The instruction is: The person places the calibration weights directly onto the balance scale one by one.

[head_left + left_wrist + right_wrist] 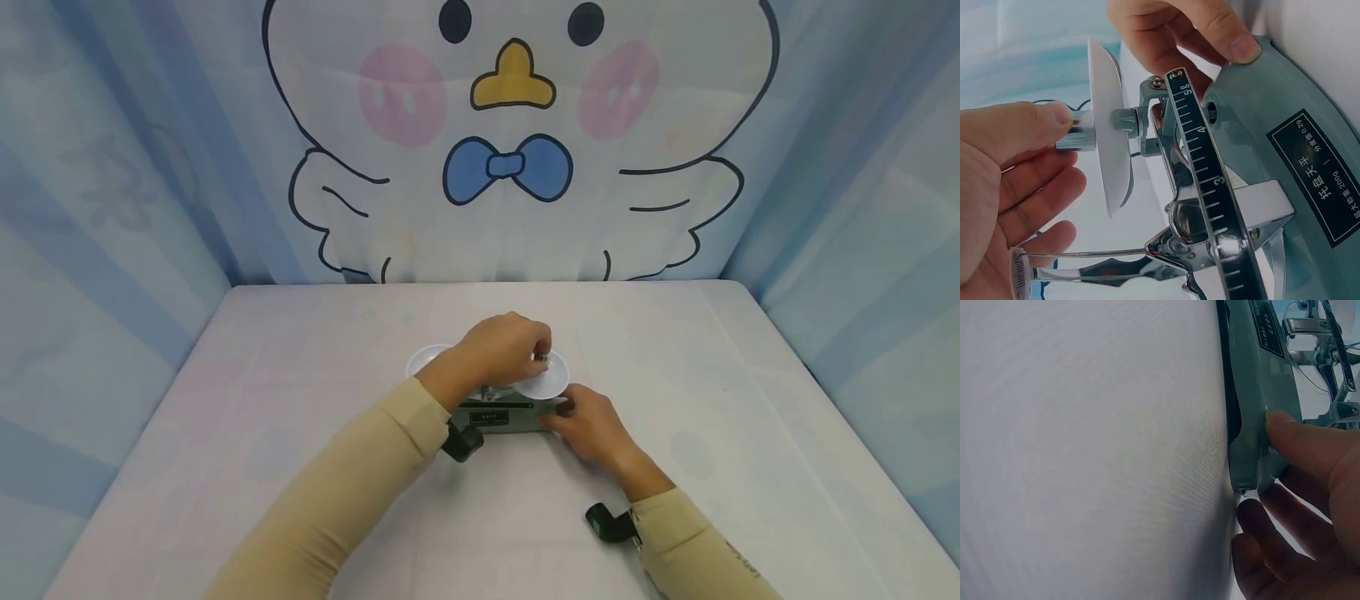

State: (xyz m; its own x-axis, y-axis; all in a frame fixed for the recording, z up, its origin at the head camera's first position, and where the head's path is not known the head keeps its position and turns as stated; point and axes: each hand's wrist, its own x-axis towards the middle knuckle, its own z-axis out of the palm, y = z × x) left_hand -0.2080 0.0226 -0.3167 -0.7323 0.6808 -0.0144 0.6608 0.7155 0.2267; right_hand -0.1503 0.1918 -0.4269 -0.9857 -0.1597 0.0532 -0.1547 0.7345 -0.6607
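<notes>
A green-grey tray balance [525,419] stands on the white table, with a white pan on each side. Over its right pan [546,383], my left hand [498,346] pinches a small shiny metal weight [1079,139] between thumb and fingers. In the left wrist view the weight's end meets the pan's face. My right hand [592,427] grips the right end of the balance's base, its thumb on the casing and its other fingers curled round the end. A black graduated beam [1210,181] runs across the front. The left pan [423,357] is partly covered by my left arm.
A white cloth covers the table [300,358]. Behind it hangs a curtain [510,233] printed with a cartoon bird, and blue-and-white curtains close both sides. Black camera mounts sit at both wrists, the left one [462,443] close to the balance's front.
</notes>
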